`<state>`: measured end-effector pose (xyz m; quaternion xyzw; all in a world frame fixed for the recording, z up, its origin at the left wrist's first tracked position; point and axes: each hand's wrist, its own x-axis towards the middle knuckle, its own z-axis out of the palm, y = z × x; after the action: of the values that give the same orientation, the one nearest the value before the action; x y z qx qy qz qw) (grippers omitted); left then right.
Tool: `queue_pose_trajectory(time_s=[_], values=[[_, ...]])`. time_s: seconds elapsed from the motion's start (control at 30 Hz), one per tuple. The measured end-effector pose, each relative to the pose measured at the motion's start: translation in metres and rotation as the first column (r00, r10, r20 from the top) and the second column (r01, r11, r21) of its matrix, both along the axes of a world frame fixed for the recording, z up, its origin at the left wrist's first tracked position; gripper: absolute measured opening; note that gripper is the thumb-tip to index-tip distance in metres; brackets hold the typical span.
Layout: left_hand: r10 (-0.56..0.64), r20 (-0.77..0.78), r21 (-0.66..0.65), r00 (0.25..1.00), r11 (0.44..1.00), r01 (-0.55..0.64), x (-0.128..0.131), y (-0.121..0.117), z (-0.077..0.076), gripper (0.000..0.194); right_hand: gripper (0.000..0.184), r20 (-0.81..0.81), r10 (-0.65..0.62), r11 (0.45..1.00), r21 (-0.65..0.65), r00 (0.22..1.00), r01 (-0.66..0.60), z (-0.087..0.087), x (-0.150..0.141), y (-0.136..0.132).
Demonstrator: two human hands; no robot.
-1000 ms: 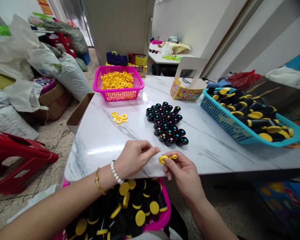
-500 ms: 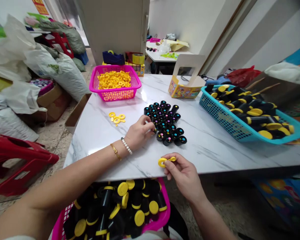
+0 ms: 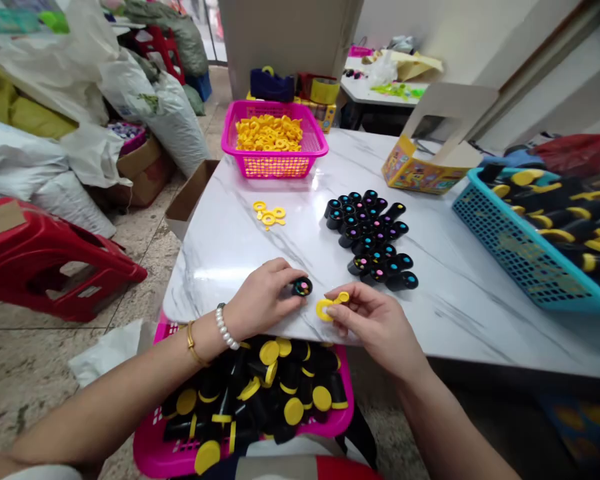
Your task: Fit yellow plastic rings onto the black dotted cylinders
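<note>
My left hand (image 3: pixel 265 297) grips a small black tube (image 3: pixel 302 287) with coloured dots in its open end, close to the near edge of the white marble table (image 3: pixel 445 287). Just to its right, my right hand (image 3: pixel 375 320) pinches a yellow ring cap (image 3: pixel 326 309) between thumb and fingers. The tube and the cap are a few centimetres apart. A cluster of several upright black tubes (image 3: pixel 370 237) stands in the middle of the table. A few loose yellow caps (image 3: pixel 269 215) lie further left.
A pink basket of yellow caps (image 3: pixel 273 147) sits at the far edge, a blue basket of capped tubes (image 3: pixel 530 233) at right. A pink basket of capped tubes (image 3: pixel 260 407) rests below the table on my lap. A small printed box (image 3: pixel 420 170), red stool (image 3: pixel 50 260) and bags (image 3: pixel 55 100) surround.
My left hand picked one black tube from the cluster and drew it back to the near edge beside the yellow cap. The view shifted left.
</note>
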<state>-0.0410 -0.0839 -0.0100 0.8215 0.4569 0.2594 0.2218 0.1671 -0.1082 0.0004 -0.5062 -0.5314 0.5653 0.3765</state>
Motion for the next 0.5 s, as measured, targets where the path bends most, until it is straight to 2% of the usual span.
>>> queue_pose_trajectory(time_s=[0.07,0.17,0.3,0.5], values=[[-0.005,0.015,0.023,1.0,1.0,0.005,0.001,0.002,-0.006,0.026,0.022,0.033,0.015,0.996,0.087,0.999,-0.018,0.004,-0.01,0.011],[-0.009,0.039,0.034,0.999,0.999,0.007,0.0,0.004,-0.009,0.023,0.02,0.066,0.048,0.986,0.156,0.997,-0.058,0.006,-0.023,0.025],[-0.014,0.027,0.013,1.0,1.0,0.013,-0.003,0.004,-0.009,0.022,0.022,0.102,0.048,0.992,0.11,0.994,-0.059,0.002,-0.034,0.037],[0.056,-0.023,-0.045,0.998,0.997,-0.057,-0.003,0.003,-0.009,0.021,0.027,0.067,0.035,0.998,0.047,0.997,-0.038,-0.008,-0.037,0.038]])
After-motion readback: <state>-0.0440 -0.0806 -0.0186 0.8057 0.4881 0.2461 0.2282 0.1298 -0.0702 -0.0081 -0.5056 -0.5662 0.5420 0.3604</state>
